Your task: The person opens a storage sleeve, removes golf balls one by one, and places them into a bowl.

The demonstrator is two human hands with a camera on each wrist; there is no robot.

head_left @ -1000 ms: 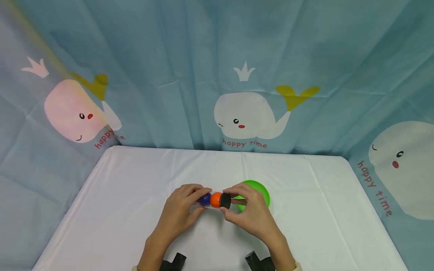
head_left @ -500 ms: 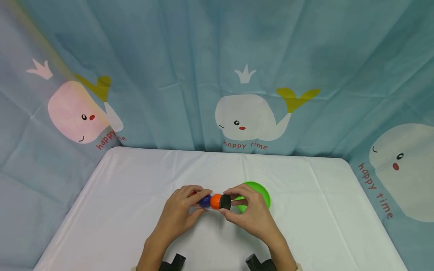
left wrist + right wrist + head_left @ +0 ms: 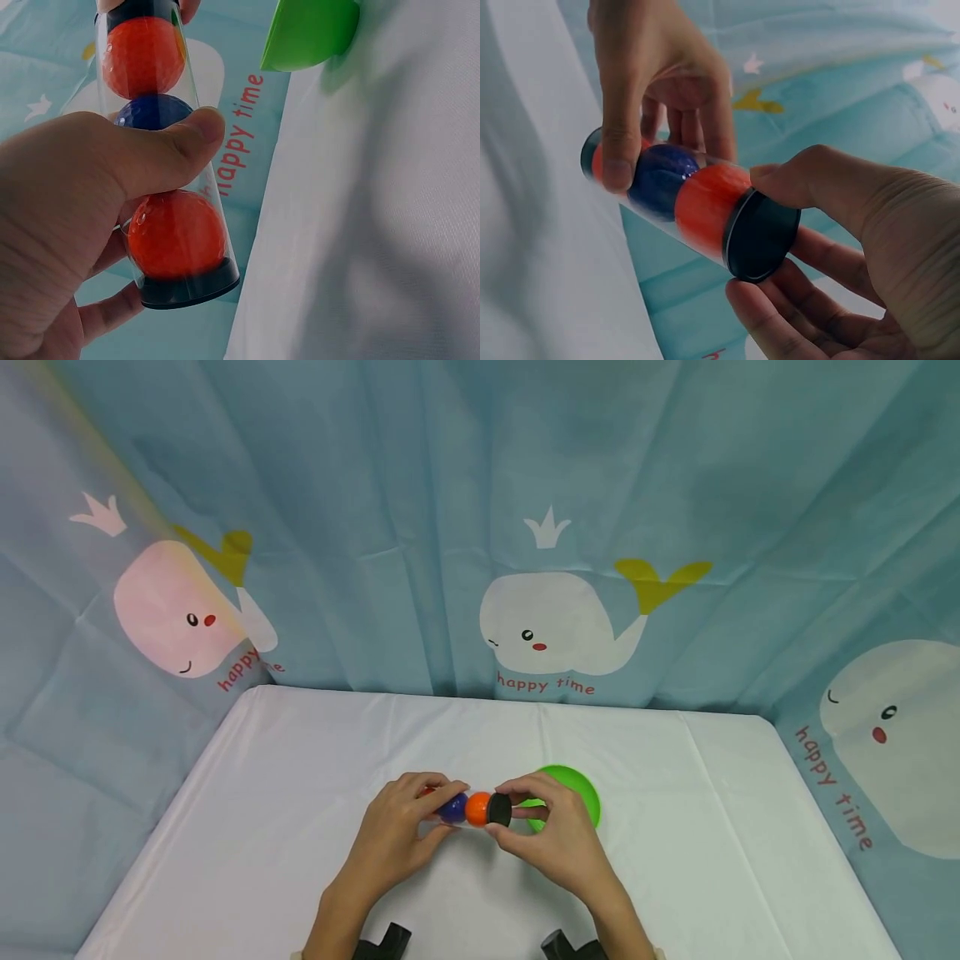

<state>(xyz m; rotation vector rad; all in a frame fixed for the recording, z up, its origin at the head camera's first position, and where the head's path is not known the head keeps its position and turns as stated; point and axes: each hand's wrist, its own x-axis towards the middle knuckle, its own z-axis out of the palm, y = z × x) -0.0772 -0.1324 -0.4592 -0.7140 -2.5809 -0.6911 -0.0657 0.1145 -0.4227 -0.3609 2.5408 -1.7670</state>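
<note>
A clear tube (image 3: 694,225) with black ends lies between both hands, above the white table. Inside it sit an orange ball (image 3: 477,808), a dark blue ball (image 3: 660,176) and another orange ball (image 3: 176,236), all dimpled like golf balls. My left hand (image 3: 397,827) grips the tube's body, thumb across the side near the blue ball. At the other end, my right hand (image 3: 558,831) pinches the black cap (image 3: 761,236) between thumb and fingers. The cap sits on the tube's end. In the left wrist view only fingertips of the right hand show.
Just behind the right hand, a bright green bowl (image 3: 579,779) stands on the white-covered table (image 3: 315,760), partly hidden by that hand. A blue curtain (image 3: 405,527) with whale prints surrounds the table's back and sides. Black wrist mounts (image 3: 386,942) show at the bottom edge.
The head view has shifted slightly, so the scene sits a little lower. Both hands keep their hold on the tube and cap, with no clear movement between them.
</note>
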